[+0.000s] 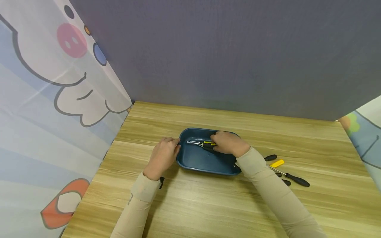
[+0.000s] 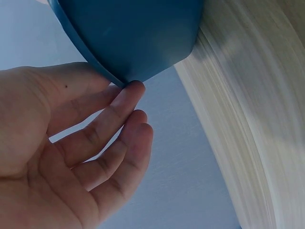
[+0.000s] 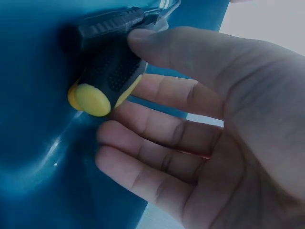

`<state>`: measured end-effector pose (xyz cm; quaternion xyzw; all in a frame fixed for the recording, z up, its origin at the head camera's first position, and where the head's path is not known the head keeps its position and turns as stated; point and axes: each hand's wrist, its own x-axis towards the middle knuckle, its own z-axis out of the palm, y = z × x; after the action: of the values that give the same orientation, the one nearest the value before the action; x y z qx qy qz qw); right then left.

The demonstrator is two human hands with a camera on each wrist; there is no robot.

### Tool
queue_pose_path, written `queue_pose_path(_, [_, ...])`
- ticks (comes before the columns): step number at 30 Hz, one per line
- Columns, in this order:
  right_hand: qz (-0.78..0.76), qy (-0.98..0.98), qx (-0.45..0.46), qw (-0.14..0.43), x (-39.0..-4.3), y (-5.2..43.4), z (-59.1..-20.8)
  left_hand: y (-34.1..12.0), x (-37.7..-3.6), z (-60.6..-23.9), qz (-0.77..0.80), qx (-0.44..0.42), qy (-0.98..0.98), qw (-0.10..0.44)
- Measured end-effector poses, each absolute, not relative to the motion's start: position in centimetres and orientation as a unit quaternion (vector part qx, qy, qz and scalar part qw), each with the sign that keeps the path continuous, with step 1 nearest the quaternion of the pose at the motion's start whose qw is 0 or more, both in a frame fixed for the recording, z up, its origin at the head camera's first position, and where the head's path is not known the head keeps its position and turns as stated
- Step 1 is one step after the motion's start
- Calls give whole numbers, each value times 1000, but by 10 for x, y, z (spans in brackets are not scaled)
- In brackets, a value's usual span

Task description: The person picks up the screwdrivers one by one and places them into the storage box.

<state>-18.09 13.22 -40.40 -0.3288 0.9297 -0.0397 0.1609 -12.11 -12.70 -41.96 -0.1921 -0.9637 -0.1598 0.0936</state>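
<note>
A dark blue plastic tray (image 1: 193, 160) sits on the wooden table. At its left rim my left hand (image 1: 163, 153) pinches the edge between thumb and fingers; the left wrist view shows the fingertips at the tray's corner. My right hand (image 1: 228, 142) reaches inside and grips a black-and-yellow screwdriver (image 3: 114, 71) by its handle, thumb on top and fingers beneath. Against that handle lies a black-handled screwdriver (image 3: 97, 33). A second yellow handle end (image 3: 73, 95) peeks out behind the gripped one. Metal shafts point toward the tray's left end.
Right of the tray, partly behind the right sleeve, lie several screwdrivers: a yellow-handled one (image 1: 277, 163), a long black-handled one (image 1: 297, 180) and other black handles (image 1: 271, 157). A grey panel (image 1: 226, 59) rises behind the table (image 1: 190, 205). A printed cloth (image 1: 35, 132) hangs at the left.
</note>
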Motion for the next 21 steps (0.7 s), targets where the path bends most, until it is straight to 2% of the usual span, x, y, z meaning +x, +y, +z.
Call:
queue_pose_path(12, [-63,930,-329,153,-178,137,-389,-127,-124,-418,-157,-191,-964,93])
queue_pose_path(21, [-45,932,-346,99,-165,150,-375,-127,-125,-420,-157,-192,-964,94])
